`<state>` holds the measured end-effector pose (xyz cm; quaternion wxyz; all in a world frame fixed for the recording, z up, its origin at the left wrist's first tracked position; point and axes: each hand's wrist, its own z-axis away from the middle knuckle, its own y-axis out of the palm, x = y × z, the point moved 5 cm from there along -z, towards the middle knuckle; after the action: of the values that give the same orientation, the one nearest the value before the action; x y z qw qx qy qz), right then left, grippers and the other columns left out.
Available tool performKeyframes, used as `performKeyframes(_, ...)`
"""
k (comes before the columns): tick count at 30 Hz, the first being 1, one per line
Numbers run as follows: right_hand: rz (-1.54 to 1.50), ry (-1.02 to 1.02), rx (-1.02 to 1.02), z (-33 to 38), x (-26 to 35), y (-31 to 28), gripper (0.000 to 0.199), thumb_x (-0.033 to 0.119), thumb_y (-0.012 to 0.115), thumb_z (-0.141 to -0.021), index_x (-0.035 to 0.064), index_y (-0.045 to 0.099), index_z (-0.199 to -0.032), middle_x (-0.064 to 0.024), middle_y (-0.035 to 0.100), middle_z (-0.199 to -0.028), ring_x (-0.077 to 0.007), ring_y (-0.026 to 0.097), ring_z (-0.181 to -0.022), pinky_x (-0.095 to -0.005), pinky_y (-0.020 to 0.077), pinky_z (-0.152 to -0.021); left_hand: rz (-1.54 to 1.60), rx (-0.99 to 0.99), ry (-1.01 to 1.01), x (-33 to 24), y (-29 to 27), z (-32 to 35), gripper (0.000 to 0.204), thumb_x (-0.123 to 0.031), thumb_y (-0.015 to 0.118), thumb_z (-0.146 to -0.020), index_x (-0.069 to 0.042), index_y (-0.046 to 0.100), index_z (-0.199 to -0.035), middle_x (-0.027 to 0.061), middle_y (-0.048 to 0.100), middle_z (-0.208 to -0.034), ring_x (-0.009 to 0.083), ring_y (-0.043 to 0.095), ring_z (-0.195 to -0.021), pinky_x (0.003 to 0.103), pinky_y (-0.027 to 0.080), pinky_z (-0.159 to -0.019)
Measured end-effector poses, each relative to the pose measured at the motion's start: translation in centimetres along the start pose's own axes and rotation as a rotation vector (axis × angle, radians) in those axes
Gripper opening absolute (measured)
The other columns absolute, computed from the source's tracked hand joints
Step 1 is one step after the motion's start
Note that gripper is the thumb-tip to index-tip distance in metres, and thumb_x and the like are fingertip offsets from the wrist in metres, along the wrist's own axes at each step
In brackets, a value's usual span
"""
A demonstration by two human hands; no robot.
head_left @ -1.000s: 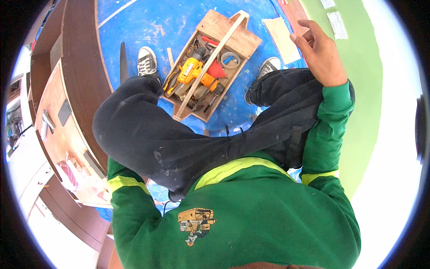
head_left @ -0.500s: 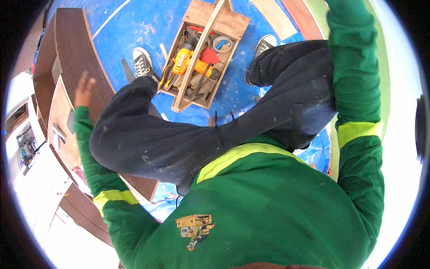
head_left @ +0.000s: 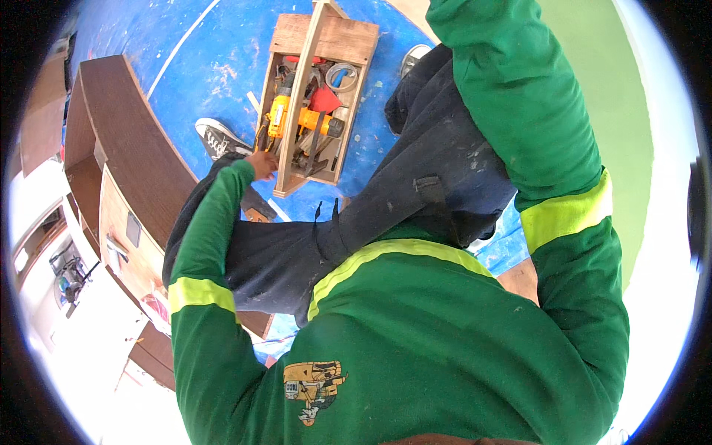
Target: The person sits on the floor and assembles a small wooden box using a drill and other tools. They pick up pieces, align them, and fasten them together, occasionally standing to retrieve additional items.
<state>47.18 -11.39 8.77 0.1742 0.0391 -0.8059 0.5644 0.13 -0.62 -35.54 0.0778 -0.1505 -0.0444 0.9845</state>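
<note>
Furthest left stands a dark brown cabinet [head_left: 126,156], well apart from the left hand [head_left: 261,163]. That hand reaches down over the knee to the near long edge of the wooden toolbox [head_left: 326,44] on the blue floor [head_left: 215,67]; its grip is too small and turned away to tell whether the fingers are apart or closed. Just right of it lies the yellow drill [head_left: 285,115], beside the box's central handle bar, its long axis running with the box, away from the person. The left hand is clearly the nearer one. The right sleeve [head_left: 519,96] rises out of the picture; the right hand is unseen.
</note>
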Motion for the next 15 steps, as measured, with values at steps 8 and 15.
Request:
performKeyframes(8, -0.058, 0.084, 0.119, 1.8, -1.9, -1.1, 0.034, 0.025, 0.063, -0.094, -0.0062, 0.074, -0.102, -0.0303, 0.072, -0.106, -0.0454, 0.070, -0.100, -0.0508, 0.0565, -0.091, 0.077, -0.044, -0.155, 1.9, 2.7, -4.5, 0.028, -0.026, 0.065, -0.098, -0.018, 0.073, -0.124, 0.0095, 0.073, -0.094, 0.0224, 0.073, -0.081, 0.042, 0.062, -0.063)
performKeyframes(15, -0.064, 0.090, 0.063, 2.2, -3.6, -1.8, 0.031, 0.021, 0.059, -0.090, -0.0033, 0.076, -0.101, -0.0270, 0.073, -0.105, -0.0448, 0.071, -0.098, -0.0501, 0.0568, -0.090, 0.120, -0.413, -0.205, 11.5, -0.2, -10.0, 0.062, -0.045, 0.078, -0.087, 0.005, 0.070, -0.122, 0.0141, 0.075, -0.106, 0.0247, 0.072, -0.087, 0.040, 0.057, -0.068)
